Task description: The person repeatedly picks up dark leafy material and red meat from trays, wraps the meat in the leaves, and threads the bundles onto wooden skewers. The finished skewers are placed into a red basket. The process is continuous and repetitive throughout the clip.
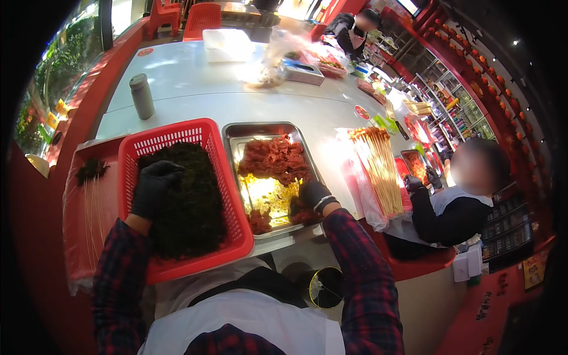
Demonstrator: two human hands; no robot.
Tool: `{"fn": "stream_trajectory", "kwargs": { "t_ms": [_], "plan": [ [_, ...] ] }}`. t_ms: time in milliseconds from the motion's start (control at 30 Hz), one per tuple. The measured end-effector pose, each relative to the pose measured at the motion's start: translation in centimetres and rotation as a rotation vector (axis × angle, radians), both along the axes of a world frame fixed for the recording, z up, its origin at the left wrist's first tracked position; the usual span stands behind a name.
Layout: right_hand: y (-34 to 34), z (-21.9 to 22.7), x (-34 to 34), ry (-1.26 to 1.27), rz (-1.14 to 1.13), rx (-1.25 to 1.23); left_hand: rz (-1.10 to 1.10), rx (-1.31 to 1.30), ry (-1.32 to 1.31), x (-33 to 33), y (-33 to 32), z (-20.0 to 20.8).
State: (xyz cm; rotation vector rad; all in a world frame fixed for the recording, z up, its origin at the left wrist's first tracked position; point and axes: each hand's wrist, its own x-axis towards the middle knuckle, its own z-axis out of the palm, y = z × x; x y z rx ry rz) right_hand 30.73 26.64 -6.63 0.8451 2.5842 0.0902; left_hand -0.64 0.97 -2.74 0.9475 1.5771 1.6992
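Note:
My left hand [156, 188], in a black glove, rests on the heap of dark green leaves [192, 207] in a red plastic basket [239, 222]. Its fingers are drawn together, and I cannot make out what is between them. In another black glove, my right hand [313, 196] reaches over the right side of a steel tray [260, 128]. Dark red meat lies under that hand, and its fingers are mostly hidden. A larger pile of red sliced meat [275, 158] fills the tray's far half, with yellowish liquid and smaller meat heaps nearer me.
Left of the basket, a red tray [74, 201] holds skewers [93, 207] tipped with dark greens. Many bare skewers [378, 168] lie to the right. A co-worker [455, 201] sits at the right; another person [349, 35] is behind. A grey bottle [141, 96] and tissue box [304, 72] stand farther back.

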Motion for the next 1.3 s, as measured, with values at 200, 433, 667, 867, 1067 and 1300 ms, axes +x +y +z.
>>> {"fn": "stream_trajectory", "kwargs": {
  "t_ms": [200, 433, 667, 867, 1067, 1300],
  "plan": [
    [-1.2, 2.9, 3.2, 0.260, 0.005, -0.098, -0.018, 0.032, -0.025, 0.3, -0.2, 0.2],
    [1.6, 1.2, -0.5, 0.191, 0.058, 0.342, 0.007, 0.041, -0.049, -0.7, -0.1, -0.9],
    [2.7, -0.6, -1.2, 0.177, 0.115, 0.432, 0.012, -0.016, -0.037, -0.4, -0.5, -0.5],
    [4.1, 0.0, 1.8, 0.596, -0.144, 0.183, -0.033, 0.047, -0.049, 0.1, 0.0, 0.0],
    [2.5, -1.4, 0.3, 0.295, 0.121, 0.484, -0.026, 0.026, -0.053, -0.6, -0.1, -0.6],
    [1.9, 0.1, -0.6, 0.520, -0.200, 0.286, -0.020, 0.008, -0.034, -0.5, -0.2, -0.7]
  ]
}}
